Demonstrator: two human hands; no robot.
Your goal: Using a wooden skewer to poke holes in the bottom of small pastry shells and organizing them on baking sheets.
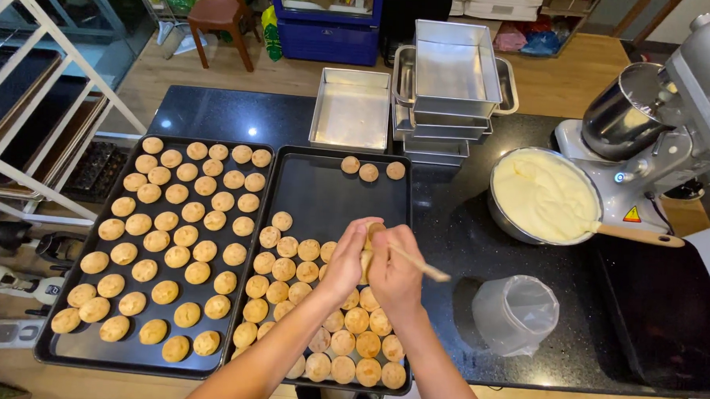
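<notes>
My left hand [347, 258] holds a small golden puff pastry [372, 238] above the right baking tray [336, 191]. My right hand [395, 278] grips a thin wooden stick [423, 265] whose tip meets the puff. Beneath both hands the right tray carries many round puffs [289, 280] in its near half, and three more puffs [369, 170] lie at its far edge. The left tray [84, 292] is filled with rows of the same puffs [177, 233].
A metal bowl of pale cream [544, 197] with a wooden-handled spatula [641, 235] sits right of the trays. A clear plastic-lined cup [516, 311] stands nearer. Stacked square tins [445, 85], a stand mixer [657, 116] and a white rack [28, 101] surround the black counter [464, 227].
</notes>
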